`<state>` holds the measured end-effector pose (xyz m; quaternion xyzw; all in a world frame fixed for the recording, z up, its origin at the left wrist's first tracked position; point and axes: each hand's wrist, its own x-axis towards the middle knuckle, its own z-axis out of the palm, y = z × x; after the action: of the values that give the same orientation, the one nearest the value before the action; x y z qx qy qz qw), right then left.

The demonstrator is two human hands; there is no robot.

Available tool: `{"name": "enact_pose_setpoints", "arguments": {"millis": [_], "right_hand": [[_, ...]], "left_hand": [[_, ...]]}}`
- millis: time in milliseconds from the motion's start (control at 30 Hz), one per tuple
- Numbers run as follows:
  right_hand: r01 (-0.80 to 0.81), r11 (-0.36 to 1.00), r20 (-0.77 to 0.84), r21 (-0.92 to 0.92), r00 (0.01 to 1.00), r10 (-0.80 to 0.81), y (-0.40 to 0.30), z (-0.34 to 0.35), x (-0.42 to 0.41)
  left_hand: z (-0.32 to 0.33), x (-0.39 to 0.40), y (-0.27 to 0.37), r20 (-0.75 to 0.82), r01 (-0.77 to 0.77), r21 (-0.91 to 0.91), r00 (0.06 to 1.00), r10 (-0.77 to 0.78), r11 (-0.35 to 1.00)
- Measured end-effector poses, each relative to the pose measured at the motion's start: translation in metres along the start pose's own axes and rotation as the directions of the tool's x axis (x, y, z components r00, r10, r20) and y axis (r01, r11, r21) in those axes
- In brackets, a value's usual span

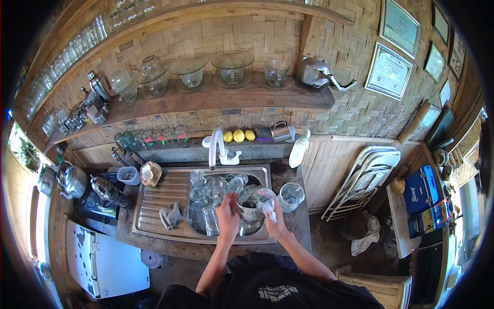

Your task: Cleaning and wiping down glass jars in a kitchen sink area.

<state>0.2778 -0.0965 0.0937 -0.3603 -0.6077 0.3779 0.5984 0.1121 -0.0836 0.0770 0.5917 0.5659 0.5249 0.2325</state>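
My left hand (229,214) grips the left side of a soapy glass cup (249,211), tilted above the sink. At the cup's right rim, my right hand (274,220) holds a sudsy scrubbing pad (266,202) against it. Below and to the left, many glass cups and tumblers (210,221) crowd the steel sink basin (259,175). A clear container with grey, foamy contents (291,197) stands on the counter right of the sink. On the ribbed drainboard (150,208) lies a crumpled grey cloth (171,215).
A white faucet (218,145) rises behind the basin. Lemons (239,135), a metal mug (281,132) and a white bottle (299,148) stand along the back. A coconut half (150,173) sits at the drainboard's corner. Glassware fills the wooden shelf (247,92) above; folded chairs (361,181) lean at right.
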Motion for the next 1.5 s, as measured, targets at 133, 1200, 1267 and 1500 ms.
{"name": "enact_pose_setpoints", "arguments": {"millis": [133,1200,1267,1500], "right_hand": [[-0.062,0.978,0.102,-0.199,0.991,0.084,-0.012,-0.008,0.014],[-0.085,0.769,-0.103,-0.634,0.994,0.025,-0.018,-0.105,0.020],[-0.085,0.762,-0.120,-0.642,0.993,0.009,-0.015,-0.111,0.021],[-0.080,0.777,-0.069,-0.624,0.997,0.048,0.033,-0.113,0.015]], "left_hand": [[-0.004,-0.002,-0.003,-0.010,-0.006,-0.007,1.000,0.006,1.000],[-0.018,-0.039,-0.058,-0.072,0.166,0.031,0.984,-0.163,0.986],[-0.017,-0.044,-0.059,-0.057,0.217,0.028,0.975,-0.216,0.976],[-0.012,-0.057,-0.044,-0.077,0.325,-0.005,0.943,-0.325,0.946]]}}
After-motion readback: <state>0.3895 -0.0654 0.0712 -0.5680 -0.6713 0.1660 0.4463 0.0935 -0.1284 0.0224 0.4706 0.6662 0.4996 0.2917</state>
